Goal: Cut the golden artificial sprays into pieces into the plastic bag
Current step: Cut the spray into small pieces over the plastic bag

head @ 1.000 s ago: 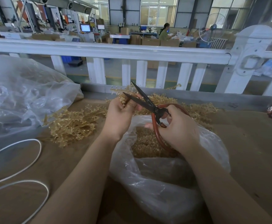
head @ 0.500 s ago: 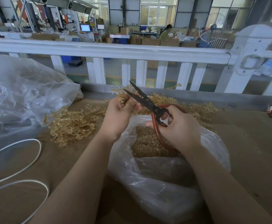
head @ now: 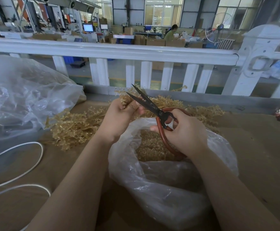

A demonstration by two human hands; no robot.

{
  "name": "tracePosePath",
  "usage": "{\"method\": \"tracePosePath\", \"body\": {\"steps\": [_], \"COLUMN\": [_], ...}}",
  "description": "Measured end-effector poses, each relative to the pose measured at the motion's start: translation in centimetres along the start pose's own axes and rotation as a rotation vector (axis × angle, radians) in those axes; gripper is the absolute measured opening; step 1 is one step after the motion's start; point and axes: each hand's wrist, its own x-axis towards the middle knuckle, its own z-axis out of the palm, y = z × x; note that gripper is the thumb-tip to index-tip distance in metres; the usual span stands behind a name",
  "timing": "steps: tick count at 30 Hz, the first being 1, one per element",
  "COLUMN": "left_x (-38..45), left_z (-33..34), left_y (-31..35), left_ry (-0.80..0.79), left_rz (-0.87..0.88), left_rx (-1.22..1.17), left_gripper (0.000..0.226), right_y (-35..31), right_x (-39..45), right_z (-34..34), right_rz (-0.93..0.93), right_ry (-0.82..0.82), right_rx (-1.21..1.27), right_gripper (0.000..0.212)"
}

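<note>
The left hand [head: 119,119] pinches a small golden spray [head: 125,99] between thumb and fingertips, so its grip is closed on the sprig, which sticks up just past the far side of the plastic bag [head: 169,180]. The right hand [head: 184,132] has its fingers curled through the red loops of the scissors [head: 154,109]; its grip is closed on the handles, while the two dark blades stand parted around the sprig's top.

To do this cut well, the sprig should probably sit deep between the blades, near the pivot, where thin plastic stems shear instead of folding. The left fingertips lie close to the lower blade, so they are best kept below the cutting line. Bringing the cut back over the bag's open mouth would likely let the pieces drop inside, not on the counter [head: 260,155].

The spray looks pale gold, translucent and finely branched with tiny beads along thin stems. A loose pile of uncut sprays [head: 72,125] lies on the counter left of the bag and more run behind the hands. Cut bits [head: 149,144] already fill the bag's bottom.
</note>
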Motion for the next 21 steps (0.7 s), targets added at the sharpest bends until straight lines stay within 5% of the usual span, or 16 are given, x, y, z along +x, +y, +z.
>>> {"method": "tracePosePath", "body": {"steps": [21], "left_x": [0.24], "left_z": [-0.67], "left_y": [-0.64], "left_ry": [0.011], "left_rz": [0.061], "left_rx": [-0.014], "left_gripper": [0.032], "right_y": [0.2], "right_x": [-0.12], "right_z": [-0.06], "right_rz": [0.037], "right_ry": [-0.007], "right_rx": [-0.043], "right_gripper": [0.076]}}
